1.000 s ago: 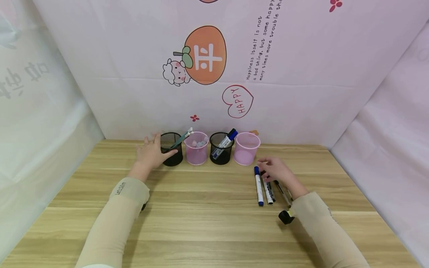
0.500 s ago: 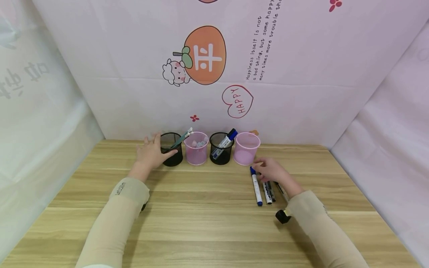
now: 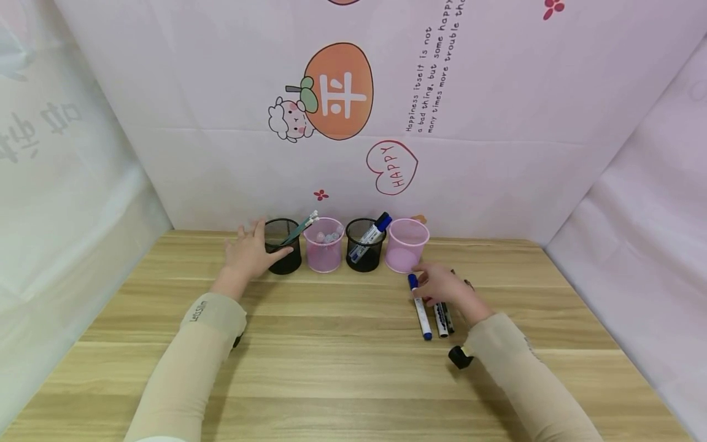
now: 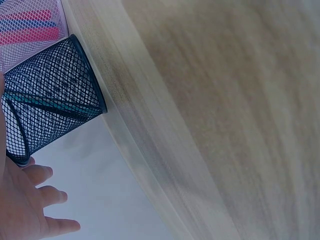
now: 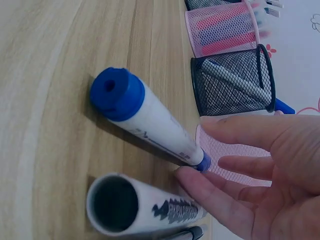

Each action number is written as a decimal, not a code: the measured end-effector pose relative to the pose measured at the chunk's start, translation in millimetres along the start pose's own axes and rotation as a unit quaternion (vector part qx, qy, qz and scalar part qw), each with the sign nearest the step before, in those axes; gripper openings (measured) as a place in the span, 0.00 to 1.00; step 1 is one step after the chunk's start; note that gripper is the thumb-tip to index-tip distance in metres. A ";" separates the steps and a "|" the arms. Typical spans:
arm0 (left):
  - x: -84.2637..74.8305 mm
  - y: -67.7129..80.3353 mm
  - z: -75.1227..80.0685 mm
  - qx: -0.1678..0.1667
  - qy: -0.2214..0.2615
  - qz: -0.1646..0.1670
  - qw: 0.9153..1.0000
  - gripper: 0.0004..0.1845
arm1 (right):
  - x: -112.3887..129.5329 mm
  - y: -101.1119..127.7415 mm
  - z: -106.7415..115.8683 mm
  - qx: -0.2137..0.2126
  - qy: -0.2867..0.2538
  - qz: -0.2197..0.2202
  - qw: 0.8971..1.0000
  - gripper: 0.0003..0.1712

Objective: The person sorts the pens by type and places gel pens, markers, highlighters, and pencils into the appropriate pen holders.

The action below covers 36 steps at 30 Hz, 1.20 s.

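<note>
My left hand (image 3: 248, 253) rests at the left black mesh cup (image 3: 286, 263), thumb across its front and the other fingers spread behind. Teal sticks with white ends lean inside that cup. In the left wrist view these fingers (image 4: 52, 196) extend loosely past the cup. My right hand (image 3: 444, 286) is over the blue-capped whiteboard marker (image 3: 422, 318), which lies on the table. In the right wrist view a fingertip touches beside its cap, while the thumb stands apart above the marker's barrel (image 5: 167, 132). Next to it lies a white marker with black print (image 3: 441, 320).
A pink mesh cup (image 3: 323, 259) holds pink and blue sticks. Another black mesh cup (image 3: 371, 259) holds black-capped and blue-capped markers. The rightmost pink cup (image 3: 405, 258) stands just behind my right hand. Dark slim pens (image 3: 450, 320) lie partly hidden under that hand.
My right hand has shifted left and slightly toward me, and the cap end of the blue marker has swung left with it. The left hand has stayed still at the black cup.
</note>
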<state>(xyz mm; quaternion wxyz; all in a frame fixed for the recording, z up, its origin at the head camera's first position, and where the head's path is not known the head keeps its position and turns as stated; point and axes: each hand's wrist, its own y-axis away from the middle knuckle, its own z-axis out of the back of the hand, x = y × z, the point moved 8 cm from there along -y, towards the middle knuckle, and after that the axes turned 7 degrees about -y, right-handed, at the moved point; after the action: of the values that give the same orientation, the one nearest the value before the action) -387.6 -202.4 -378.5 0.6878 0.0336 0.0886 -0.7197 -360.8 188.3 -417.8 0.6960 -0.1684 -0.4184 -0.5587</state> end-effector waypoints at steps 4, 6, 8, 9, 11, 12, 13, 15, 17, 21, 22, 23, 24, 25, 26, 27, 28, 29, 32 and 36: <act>-0.1 0.3 0.1 -0.001 0.000 0.000 1.000 0.58 | 3.0 -0.2 -4.0 0.006 0.019 -0.010 1.000 0.44; -0.4 0.4 0.2 -0.001 0.001 0.000 1.000 0.58 | 3.5 -1.2 -5.5 0.004 0.027 -0.013 1.000 0.44; -0.5 0.6 0.4 -0.002 0.001 0.000 1.000 0.57 | 3.0 -2.9 -6.4 0.001 0.033 -0.016 0.999 0.44; -0.5 0.7 0.5 -0.002 0.002 0.000 1.000 0.57 | 2.7 -3.8 -7.3 0.000 0.034 -0.017 0.999 0.44; -0.5 1.0 0.5 -0.002 0.005 0.000 1.000 0.57 | 2.1 -5.3 -8.2 -0.003 0.036 -0.019 0.999 0.44; -0.5 1.2 0.5 -0.002 0.006 0.000 1.000 0.57 | 2.0 -6.0 -8.6 -0.003 0.037 -0.019 0.999 0.44; -0.5 1.1 0.5 -0.002 0.007 0.000 1.000 0.57 | 2.0 -6.6 -9.0 -0.003 0.038 -0.019 0.999 0.44; -0.4 1.3 0.5 -0.003 0.009 0.000 1.000 0.56 | 1.4 -8.0 -9.5 -0.003 0.036 -0.024 0.999 0.44; -0.1 1.1 0.4 -0.004 0.009 -0.001 1.000 0.56 | 0.5 -9.3 -9.7 -0.002 0.036 -0.028 0.999 0.44; 0.5 1.1 0.2 -0.003 0.011 -0.001 1.000 0.57 | -0.6 -10.2 -9.3 -0.001 0.032 -0.033 0.999 0.43; 0.4 1.0 0.2 -0.002 0.012 -0.001 1.000 0.57 | -0.7 -10.0 -9.0 -0.001 0.031 -0.034 0.999 0.43; 0.3 1.0 0.1 -0.001 0.012 -0.001 1.000 0.57 | -0.9 -9.6 -8.6 -0.001 0.029 -0.034 0.999 0.43; 0.1 1.1 0.3 -0.001 0.012 -0.001 1.000 0.57 | -0.8 -9.2 -8.2 -0.001 0.028 -0.033 0.999 0.43; -0.1 1.2 0.2 0.000 0.012 -0.001 1.000 0.57 | -0.8 -8.6 -8.0 0.000 0.026 -0.033 0.999 0.42; -0.2 1.2 0.1 0.001 0.011 -0.001 1.000 0.57 | -0.7 -8.0 -7.7 0.002 0.026 -0.030 0.999 0.42; -0.4 1.4 0.2 0.001 0.010 -0.002 1.000 0.57 | -0.8 -7.4 -7.3 0.003 0.024 -0.030 0.999 0.42; -0.6 1.5 0.3 0.001 0.008 -0.002 1.000 0.57 | -1.2 -6.9 -7.0 0.004 0.021 -0.030 0.999 0.42; -0.7 1.6 0.3 0.000 0.006 -0.002 1.000 0.57 | -1.8 -6.6 -6.7 0.005 0.018 -0.030 0.999 0.42; -0.6 1.6 0.1 0.000 0.004 -0.003 1.000 0.57 | -3.2 -5.6 -5.2 0.009 0.008 -0.030 0.999 0.42; 0.5 0.5 -1.0 0.001 0.006 -0.002 1.000 0.57 | -3.6 -5.0 -2.6 0.009 -0.006 -0.025 1.000 0.43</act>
<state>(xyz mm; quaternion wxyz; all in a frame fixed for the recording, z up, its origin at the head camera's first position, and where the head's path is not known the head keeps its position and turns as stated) -387.3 -202.8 -379.7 0.6857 0.0382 0.0918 -0.7211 -364.5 187.2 -423.3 0.6806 -0.1551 -0.4321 -0.5711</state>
